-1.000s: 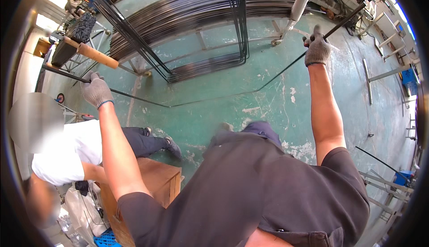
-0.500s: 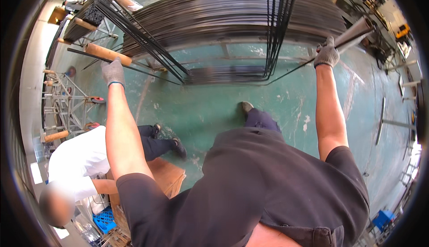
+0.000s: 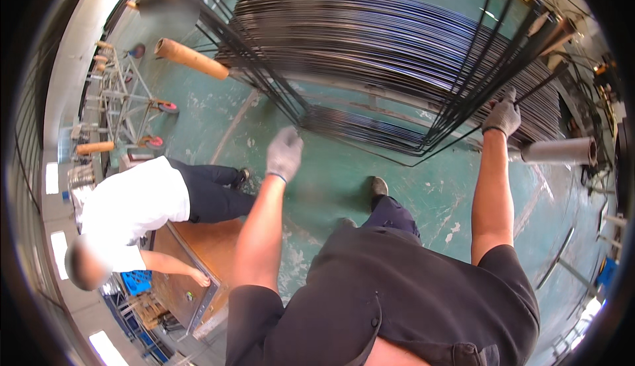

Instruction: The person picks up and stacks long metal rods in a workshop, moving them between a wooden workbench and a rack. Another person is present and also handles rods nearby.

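My left hand (image 3: 285,154), in a grey knit glove, is slightly blurred over the floor, just below the left corner of a stack of black bent metal rods (image 3: 360,122). Nothing shows in it, and its fingers look loosely apart. My right hand (image 3: 503,118), also gloved, is closed around the upright arm of the nearest black rod (image 3: 456,139), thumb up. That rod's corner sits a little in front of the others. Behind my hands, a wide pile of long dark rods (image 3: 370,42) lies on a rack.
A cardboard-coloured tube (image 3: 192,59) juts out at the rack's left and a grey tube (image 3: 559,151) at its right. On the left, a person in a white shirt (image 3: 135,194) bends over a brown board-topped table (image 3: 192,253). Wheeled metal frames (image 3: 126,108) stand beyond.
My left hand has let go of the rod's left arm and come inward, toward me. My right hand stays on the rod. The view has turned, and the person at left now reaches over the table.
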`<state>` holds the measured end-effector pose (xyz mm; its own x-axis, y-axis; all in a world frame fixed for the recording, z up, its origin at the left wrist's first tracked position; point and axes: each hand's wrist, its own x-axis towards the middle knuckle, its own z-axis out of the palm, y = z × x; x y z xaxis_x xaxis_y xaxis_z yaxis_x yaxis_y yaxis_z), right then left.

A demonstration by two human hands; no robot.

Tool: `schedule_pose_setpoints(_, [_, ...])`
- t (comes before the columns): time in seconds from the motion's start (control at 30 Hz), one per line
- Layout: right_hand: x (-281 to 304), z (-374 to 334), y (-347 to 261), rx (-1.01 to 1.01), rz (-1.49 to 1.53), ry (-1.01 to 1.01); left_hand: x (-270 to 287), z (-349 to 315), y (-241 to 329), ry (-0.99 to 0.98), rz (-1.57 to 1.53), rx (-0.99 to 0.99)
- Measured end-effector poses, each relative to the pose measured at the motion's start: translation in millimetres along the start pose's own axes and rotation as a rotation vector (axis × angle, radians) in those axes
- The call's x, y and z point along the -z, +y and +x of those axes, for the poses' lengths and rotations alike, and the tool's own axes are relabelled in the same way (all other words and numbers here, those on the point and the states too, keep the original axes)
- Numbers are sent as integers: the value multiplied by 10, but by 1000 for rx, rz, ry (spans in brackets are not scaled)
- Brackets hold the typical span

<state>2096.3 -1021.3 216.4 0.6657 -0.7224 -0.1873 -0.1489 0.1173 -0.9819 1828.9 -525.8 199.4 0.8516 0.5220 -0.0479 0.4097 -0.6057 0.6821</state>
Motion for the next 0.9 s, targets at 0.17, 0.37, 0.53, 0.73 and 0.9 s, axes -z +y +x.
schedule_pose_setpoints(0.17, [-55, 212, 250, 344, -380, -130, -45, -929, -524, -184, 74, 357])
schedule_pose_setpoints(0.37, [359, 325, 705, 375, -1084, 29, -141, -2269, -1361, -155, 125, 637])
schedule_pose_setpoints(0.53, [815, -477, 1619, 360, -1267, -257, -189, -3447, -1483, -3, -44, 835])
schedule_pose_setpoints(0.73, [1133, -2668, 2475, 558, -1111, -1330, 66, -4833, -1700, 90, -241, 953])
schedule_pose_setpoints(0.9, [1168, -4321, 2682, 566, -897, -1648, 508, -6270, -2145, 180, -319, 1054])
